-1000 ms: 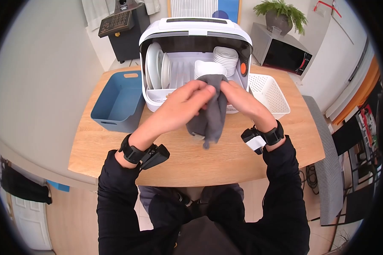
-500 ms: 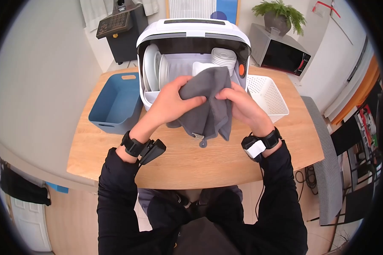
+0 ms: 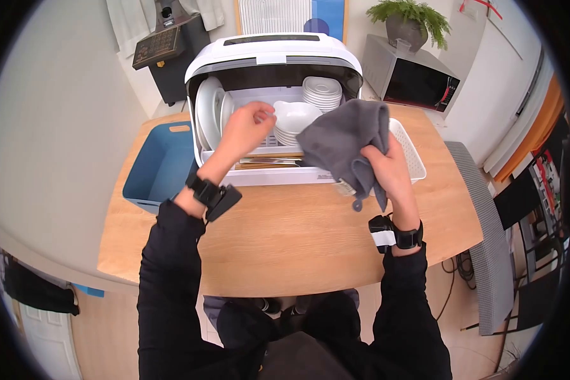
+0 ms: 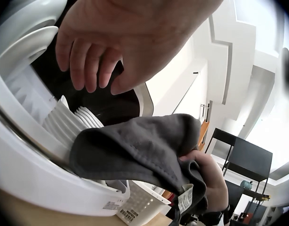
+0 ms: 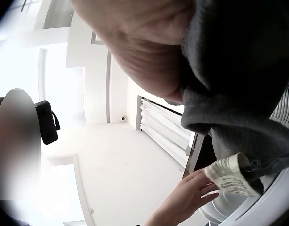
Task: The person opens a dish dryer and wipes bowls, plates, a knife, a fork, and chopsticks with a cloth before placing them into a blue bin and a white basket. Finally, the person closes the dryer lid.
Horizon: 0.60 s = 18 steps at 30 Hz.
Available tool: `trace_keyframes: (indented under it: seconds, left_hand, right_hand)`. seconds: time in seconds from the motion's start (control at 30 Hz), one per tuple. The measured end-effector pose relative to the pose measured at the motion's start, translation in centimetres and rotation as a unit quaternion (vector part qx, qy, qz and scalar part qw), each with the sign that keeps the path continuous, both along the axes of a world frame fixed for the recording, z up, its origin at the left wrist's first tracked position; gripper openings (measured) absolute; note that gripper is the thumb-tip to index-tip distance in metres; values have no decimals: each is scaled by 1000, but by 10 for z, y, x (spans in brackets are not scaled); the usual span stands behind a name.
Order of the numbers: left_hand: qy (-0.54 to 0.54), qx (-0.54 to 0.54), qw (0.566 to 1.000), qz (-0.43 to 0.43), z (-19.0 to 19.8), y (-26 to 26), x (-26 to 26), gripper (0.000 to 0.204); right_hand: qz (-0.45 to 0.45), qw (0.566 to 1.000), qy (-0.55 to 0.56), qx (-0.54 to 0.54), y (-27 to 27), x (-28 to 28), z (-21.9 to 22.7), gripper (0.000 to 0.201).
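My right hand (image 3: pixel 389 171) grips a dark grey cloth (image 3: pixel 345 136), which hangs in folds with a pale label (image 5: pixel 231 175) at its lower edge. It is held at the right front of a white lidded dish cabinet (image 3: pixel 285 177). Nothing is in my left hand (image 3: pixel 244 132); its fingers hang loosely bent at the cabinet's opening, near a stack of white bowls (image 3: pixel 297 117). White plates (image 3: pixel 210 107) stand upright at the cabinet's left, and small white dishes (image 3: pixel 323 88) are piled at the back right. Cutlery (image 3: pixel 266 162) lies along its front tray.
A blue bin (image 3: pixel 158 168) stands left of the cabinet, and a white perforated basket (image 3: pixel 411 152) stands to its right, partly behind my right hand. Behind on the right are a microwave (image 3: pixel 418 79) and a potted fern (image 3: pixel 408 25). All the dishware sits above a wooden table (image 3: pixel 285 240).
Both hands held the cloth earlier. My left hand has let go and moved left, while my right hand has carried the cloth right, uncovering the bowls and cutlery.
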<state>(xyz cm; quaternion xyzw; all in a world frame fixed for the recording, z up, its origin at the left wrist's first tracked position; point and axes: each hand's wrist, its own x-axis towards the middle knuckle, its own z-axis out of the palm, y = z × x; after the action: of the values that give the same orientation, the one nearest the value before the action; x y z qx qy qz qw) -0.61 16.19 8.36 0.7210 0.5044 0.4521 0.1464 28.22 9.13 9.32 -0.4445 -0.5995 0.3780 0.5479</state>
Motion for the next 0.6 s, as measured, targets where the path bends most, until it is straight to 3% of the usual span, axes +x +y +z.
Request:
trace_keyframes:
  seconds: [0.03, 0.17, 0.23, 0.33, 0.43, 0.6]
  left_hand:
    - [6, 29, 1000, 2, -2, 16, 1, 32]
    - [100, -21, 991, 92, -8, 72, 11, 38]
    - [171, -42, 977, 121, -13, 92, 14, 43]
    - [223, -76, 967, 98, -15, 108, 13, 42]
    - [204, -13, 975, 88, -21, 112, 13, 36]
    - [175, -20, 975, 136, -5, 97, 20, 29]
  right_hand:
    - [-30, 999, -11, 7, 1, 8, -1, 35]
    - [-131, 989, -72, 11, -3, 22, 8, 37]
    - [-143, 985, -76, 53, -2, 27, 7, 38]
    - [-137, 983, -86, 83, -2, 31, 9, 39]
    - [-133, 983, -98, 80, 0, 36, 7, 39]
    - [-135, 983, -100, 81, -1, 34, 8, 38]
